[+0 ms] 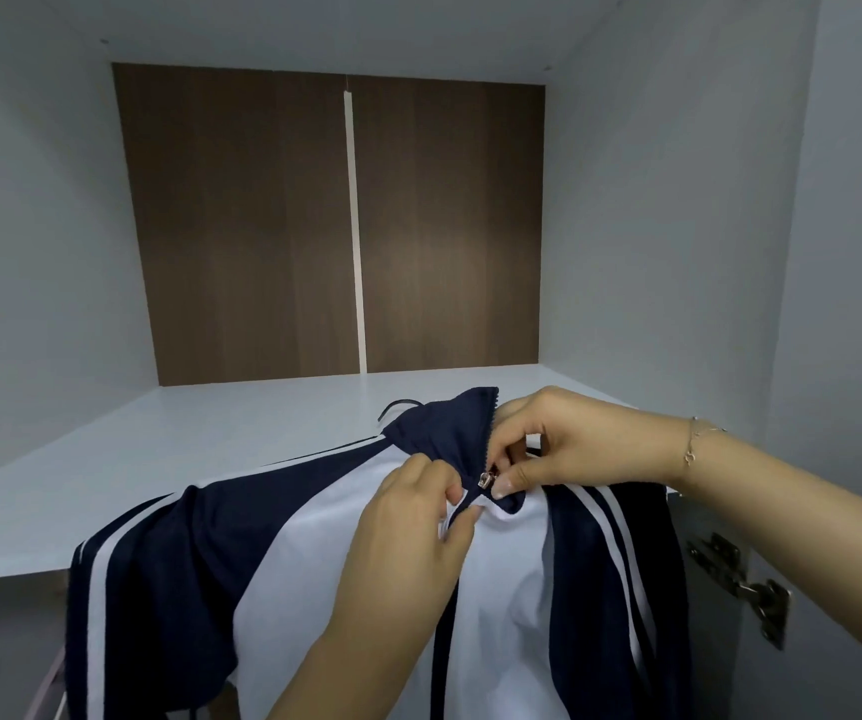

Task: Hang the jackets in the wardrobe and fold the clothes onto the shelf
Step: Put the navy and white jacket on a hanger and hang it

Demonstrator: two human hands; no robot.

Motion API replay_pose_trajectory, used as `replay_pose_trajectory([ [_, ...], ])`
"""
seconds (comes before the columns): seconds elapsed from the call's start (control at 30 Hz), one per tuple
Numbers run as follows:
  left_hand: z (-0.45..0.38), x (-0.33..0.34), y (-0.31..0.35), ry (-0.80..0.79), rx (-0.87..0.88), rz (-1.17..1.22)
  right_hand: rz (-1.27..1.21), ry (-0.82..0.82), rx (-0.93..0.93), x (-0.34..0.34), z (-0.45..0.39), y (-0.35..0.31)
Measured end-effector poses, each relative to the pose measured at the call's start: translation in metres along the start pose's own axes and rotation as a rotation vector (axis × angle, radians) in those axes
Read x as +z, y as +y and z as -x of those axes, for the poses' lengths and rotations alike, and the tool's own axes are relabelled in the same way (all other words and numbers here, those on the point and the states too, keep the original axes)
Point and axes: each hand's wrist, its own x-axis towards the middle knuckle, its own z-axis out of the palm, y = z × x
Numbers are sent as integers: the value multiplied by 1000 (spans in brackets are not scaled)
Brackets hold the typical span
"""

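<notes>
A navy and white jacket (314, 553) lies draped over the front edge of the wardrobe shelf (158, 449), its collar (449, 423) up on the shelf near the right front corner and its body hanging down off the edge toward the person. Its long axis therefore runs from the collar on the shelf straight back to the person, with the zip (487, 479) along it. The zip pull sits at the base of the collar, directly between the two hands. The right hand (564, 444) reaches in from the right and pinches at the pull with finger and thumb; it is the nearer hand to the zip. The left hand (413, 522) comes up from below and grips the white fabric just beside the zip, fingers curled into the cloth, seemingly to steady it. A black cord (392, 407) trails from the collar onto the shelf. Behind stands the brown back panel (262, 226), and a metal hinge (740, 579) shows on the right side wall below the shelf edge.
</notes>
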Motion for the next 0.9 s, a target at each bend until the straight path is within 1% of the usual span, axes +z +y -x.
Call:
replay_pose_trajectory([
  [0.1,0,-5,-1,-1,-19,75,187,126,-108,6,5,-7],
  [0.17,-2,-9,-2,4,-65,160,326,231,-205,12,8,-12],
  [0.23,-5,-14,-2,-3,-113,229,479,298,-286,16,10,-17],
  [0.33,-8,-17,-2,-49,-174,267,711,314,-334,14,10,-18],
  [0.43,-11,-21,-3,-77,-212,265,816,292,-347,5,3,-18],
  [0.57,-16,-30,-4,-159,-248,249,806,221,-297,-12,-16,-11],
  [0.63,-14,-35,-6,-211,-265,242,780,235,-216,-29,-23,0],
  [0.7,-12,-37,-7,-191,-298,301,719,248,-121,-41,-27,11],
  [0.77,-12,-37,-7,-158,-304,343,671,195,-34,-41,-37,18],
  [0.83,-16,-37,-11,-139,-247,272,588,134,32,-36,-48,20],
  [0.9,-26,-41,-23,-100,-194,68,438,64,72,-33,-54,25],
])
